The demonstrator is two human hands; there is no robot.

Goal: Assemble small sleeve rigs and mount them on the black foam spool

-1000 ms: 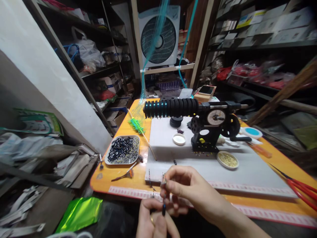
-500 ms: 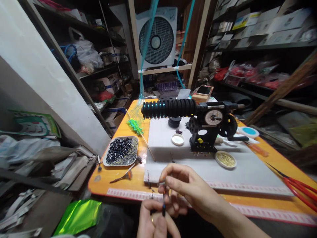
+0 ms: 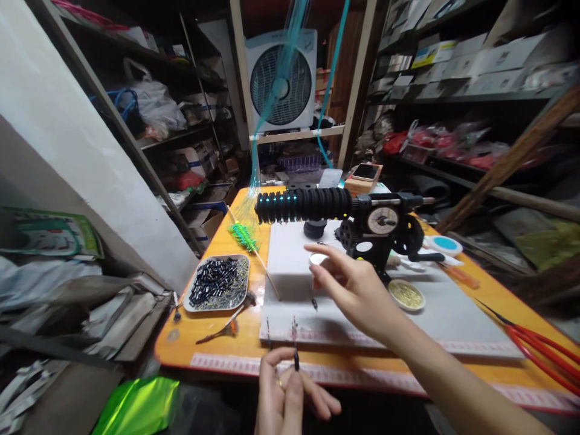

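Observation:
My left hand (image 3: 290, 386), low in the middle, pinches a small dark cylinder (image 3: 296, 360) between thumb and finger. A thin stem (image 3: 294, 329) with tiny reddish and dark parts rises from it; its exact kind I cannot make out. My right hand (image 3: 353, 284) hovers over the grey board (image 3: 290, 254), thumb and forefinger apart, with nothing visible between them. Behind its fingers a small white dish (image 3: 317, 258) is partly hidden. A small dark piece (image 3: 314, 303) with a thin stem lies below those fingers, and another thin stemmed piece (image 3: 268, 332) stands at the board's front edge.
A black hand-cranked device (image 3: 383, 226) with a ribbed roller (image 3: 303, 205) stands behind my right hand. A tray of dark tubes (image 3: 217, 284) sits left, a dish of yellowish bits (image 3: 406, 295) right. Red-handled scissors (image 3: 534, 344) lie at the right edge.
My right hand has left the piece held by my left hand and moved up and forward over the board, its fingers opening. The left hand keeps its pinch.

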